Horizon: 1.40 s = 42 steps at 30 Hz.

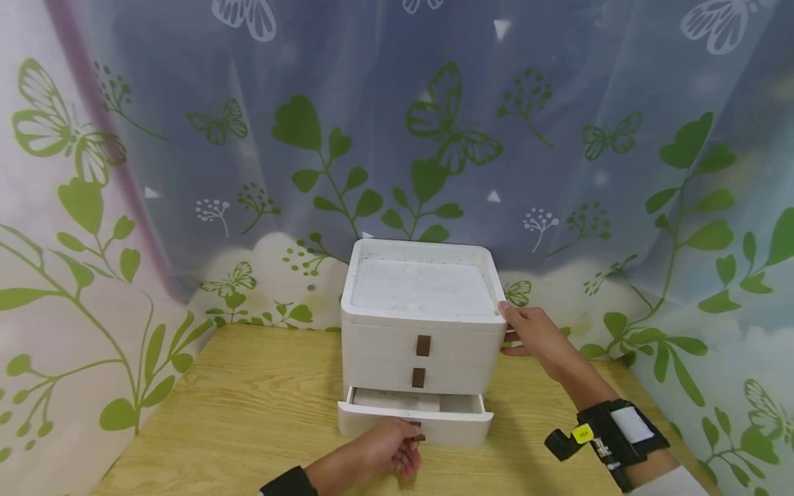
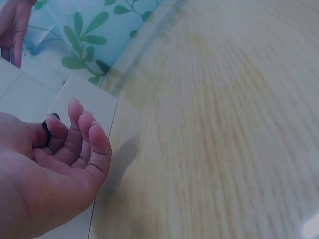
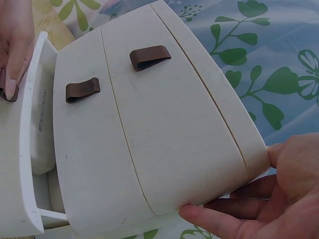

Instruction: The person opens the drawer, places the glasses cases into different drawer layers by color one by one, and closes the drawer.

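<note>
A small white drawer cabinet (image 1: 428, 351) stands on the wooden table with its bottom drawer (image 1: 453, 428) pulled partly out. My left hand (image 1: 387, 448) pinches that drawer's brown pull tab (image 3: 8, 89) between thumb and fingers. In the left wrist view, the remaining fingers (image 2: 99, 142) curl loosely beside the drawer front. At the cabinet's upper right side rests my right hand (image 1: 536, 334), thumb by the top rim and the other fingers extended along the side wall. Inside the drawer lies a white object (image 3: 43, 119) with dark print, partly hidden.
Two closed drawers with brown tabs (image 1: 423, 345) sit above the drawn one. The cabinet's top is a shallow tray (image 1: 422, 286) with a raised rim. Behind it hangs a curtain (image 1: 248, 172) printed with leaves and butterflies. The wooden table (image 1: 267, 386) extends on both sides.
</note>
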Tool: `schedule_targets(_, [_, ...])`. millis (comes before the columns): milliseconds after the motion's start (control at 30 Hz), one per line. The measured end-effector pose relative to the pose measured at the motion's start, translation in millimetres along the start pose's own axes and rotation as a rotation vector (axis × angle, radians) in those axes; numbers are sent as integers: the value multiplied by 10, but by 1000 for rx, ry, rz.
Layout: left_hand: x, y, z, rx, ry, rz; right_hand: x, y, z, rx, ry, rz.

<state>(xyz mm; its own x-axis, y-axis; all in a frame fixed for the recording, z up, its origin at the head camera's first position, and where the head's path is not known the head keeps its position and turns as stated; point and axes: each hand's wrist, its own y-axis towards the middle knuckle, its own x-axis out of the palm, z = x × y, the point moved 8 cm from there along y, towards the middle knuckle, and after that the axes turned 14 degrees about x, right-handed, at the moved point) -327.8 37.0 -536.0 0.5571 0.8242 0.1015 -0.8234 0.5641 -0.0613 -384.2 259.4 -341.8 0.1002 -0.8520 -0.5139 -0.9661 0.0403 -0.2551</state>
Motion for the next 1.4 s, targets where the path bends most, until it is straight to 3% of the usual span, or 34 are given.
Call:
schedule_targets(767, [-179,304,53,3,-9,28,6,0,1,-13,10,2])
schedule_targets(1400, [-214,375,84,-25,8,28,1,-10,4,-2,19,-5])
